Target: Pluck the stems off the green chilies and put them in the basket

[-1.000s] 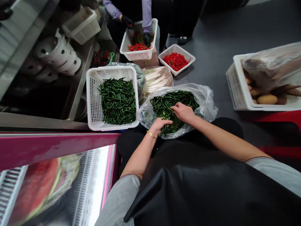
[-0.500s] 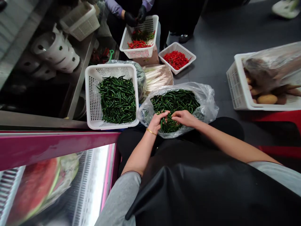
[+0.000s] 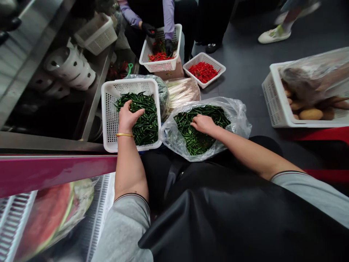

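Head view is giving me both bare hands working green chillies, and I'm logging fast. The left hand (image 3: pixel 127 118), wearing a gold bangle (image 3: pixel 124 134), is sitting right over the white plastic basket (image 3: pixel 109 120), touching the heap of green chillies (image 3: pixel 145 127) inside it. Its fingers are loosely curled and spread, not clenched, and I can't tell whether they're grasping any chillies. The right hand (image 3: pixel 203 124) is reaching into the clear plastic bag (image 3: pixel 174 140), with its fingers lying open on the loose chillies (image 3: pixel 196 140), not gripping anything I can see. The bag is lying just beside the basket, in front of the person's black apron (image 3: pixel 218 207). I'm reading the step in hand as handling chillies between bag and basket, and what the next move calls for depends on whether those left fingers are holding anything. Further off, a co-worker's black-gloved hand (image 3: pixel 149 30) is working above a smaller basket of red chillies (image 3: pixel 159 57), and another basket of red chillies (image 3: pixel 204 72) is sitting on the floor nearby.
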{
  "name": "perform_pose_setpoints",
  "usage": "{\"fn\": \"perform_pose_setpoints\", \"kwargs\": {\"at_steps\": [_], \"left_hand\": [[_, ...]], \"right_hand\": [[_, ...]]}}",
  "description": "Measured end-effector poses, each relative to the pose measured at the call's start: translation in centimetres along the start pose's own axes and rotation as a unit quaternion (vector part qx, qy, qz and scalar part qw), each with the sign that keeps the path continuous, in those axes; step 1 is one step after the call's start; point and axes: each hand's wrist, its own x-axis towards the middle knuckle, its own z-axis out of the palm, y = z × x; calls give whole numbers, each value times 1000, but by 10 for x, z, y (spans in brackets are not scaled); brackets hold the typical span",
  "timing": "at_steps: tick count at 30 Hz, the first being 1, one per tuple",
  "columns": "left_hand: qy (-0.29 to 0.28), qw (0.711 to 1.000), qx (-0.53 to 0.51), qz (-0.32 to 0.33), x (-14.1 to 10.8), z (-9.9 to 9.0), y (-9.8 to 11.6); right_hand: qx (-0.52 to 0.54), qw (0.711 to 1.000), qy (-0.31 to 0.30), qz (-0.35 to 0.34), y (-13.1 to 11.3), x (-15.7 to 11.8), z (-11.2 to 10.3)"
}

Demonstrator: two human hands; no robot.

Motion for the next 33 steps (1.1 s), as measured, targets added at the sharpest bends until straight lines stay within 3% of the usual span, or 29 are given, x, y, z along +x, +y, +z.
{"fn": "perform_pose_setpoints", "kwargs": {"at_steps": [1, 3, 5, 6, 9, 12, 14, 16, 17, 19, 22, 25, 27, 29, 31, 33], "left_hand": [[-9, 999, 40, -5, 10, -5, -4], [26, 997, 66, 11, 10, -4, 0], [92, 995, 1, 48, -14, 9, 17], [84, 992, -70, 62, -33, 21, 28], [-128, 970, -204, 20, -97, 69, 58], [-263, 928, -260, -51, -149, 121, 72], [-375, 876, -290, -89, -168, 149, 71], [-438, 842, -294, -115, -175, 167, 64], [-436, 843, -288, -123, -174, 171, 59], [-368, 879, -274, -131, -165, 173, 48], [-236, 919, -282, -142, -145, 162, 32], [-200, 914, -318, -154, -130, 144, 25], [-207, 907, -327, -166, -127, 135, 25], [-222, 915, -301, -149, -130, 131, 28], [-234, 941, -230, -81, -139, 131, 32], [-243, 960, -132, 38, -152, 133, 38]], "right_hand": [[3, 1000, -11, -5, -7, 8, 3], [9, 999, -38, 1, -15, 25, 7], [34, 998, -50, 15, -12, 36, 6], [61, 996, -51, 25, -7, 37, 3], [243, 964, -63, 86, 11, 22, -8], [489, 857, -79, 142, 17, -11, -10], [577, 802, -83, 134, 13, -32, -2], [608, 780, -86, 119, 11, -42, 8], [609, 781, -79, 114, 12, -44, 12], [569, 814, -38, 113, 22, -42, 14], [387, 915, 49, 99, 43, -38, 4], [180, 983, 22, 35, 47, -41, -1], [65, 996, -53, -13, 36, -45, 8], [-26, 991, -123, -38, 21, -48, 23], [-78, 984, -156, -42, 9, -48, 36], [-93, 983, -152, -46, 4, -48, 41]]}}
